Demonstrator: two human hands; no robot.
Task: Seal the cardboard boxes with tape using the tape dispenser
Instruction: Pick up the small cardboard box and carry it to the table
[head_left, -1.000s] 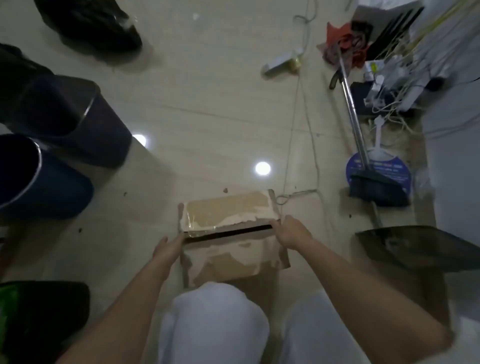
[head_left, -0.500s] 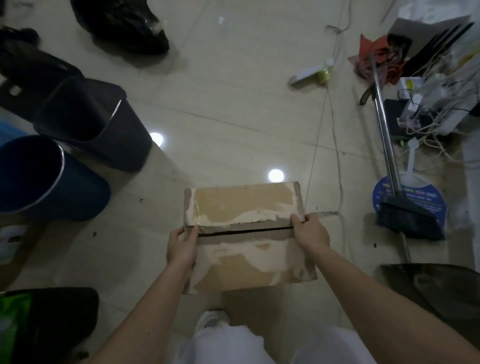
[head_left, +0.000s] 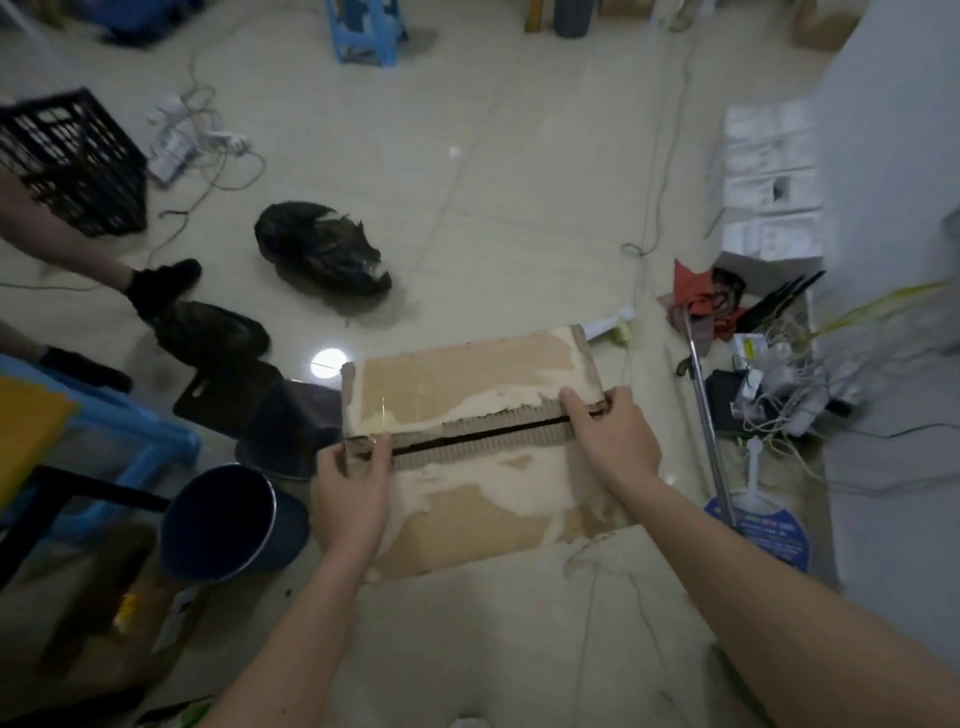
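Far left: a black crate (head_left: 72, 161) and a dark bin (head_left: 223, 525) on the floor (head_left: 519, 182), both clear of the work. Centre: my left hand (head_left: 353, 493) is clamped on the left end of the box (head_left: 467, 395), thumb over the top beside the seam (head_left: 478, 439), fingers wrapped around the end. The box is in front of me, gripped at both ends; whether it is lifted or resting on the floor I cannot tell. Its two top flaps meet along a dark, narrow gap, not yet taped; the facing paper is torn away in pale patches and the corrugation shows ragged along the seam. Right of centre: my right hand (head_left: 613, 436) is clamped on the right end, fingers laid across the seam.

Handling, as I judge it: light, fairly stiff in the walls, but weak and crumbly at the flap edges, so grip is best taken at the end walls and not on the torn lips. The peeled surface may hold tape poorly. Right: a broom (head_left: 706, 415) and tangled cables (head_left: 779, 389). No tape dispenser is visible.
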